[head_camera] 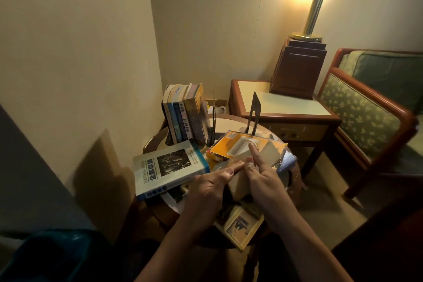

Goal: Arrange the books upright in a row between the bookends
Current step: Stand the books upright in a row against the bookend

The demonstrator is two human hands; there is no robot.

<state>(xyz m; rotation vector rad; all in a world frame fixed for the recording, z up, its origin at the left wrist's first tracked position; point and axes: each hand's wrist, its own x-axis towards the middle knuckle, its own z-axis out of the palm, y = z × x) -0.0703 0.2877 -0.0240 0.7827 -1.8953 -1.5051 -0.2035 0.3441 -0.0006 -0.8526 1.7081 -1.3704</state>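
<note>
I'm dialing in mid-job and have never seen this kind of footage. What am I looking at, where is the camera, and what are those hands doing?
There is no machine here: a person works with two bare hands, and the single picture comes from a wide-angle camera on their head, looking forward and down.

On the small round table, a row of books already stands upright at the back left, with a thin dark bookend beside it and a second bookend standing apart to the right. Other books still lie flat: a white and blue book on the left and an orange book in the middle.

The left hand and right hand together grip a brown book between them, fingers pressed on its cover. A lamp stands on the side table behind.
</note>
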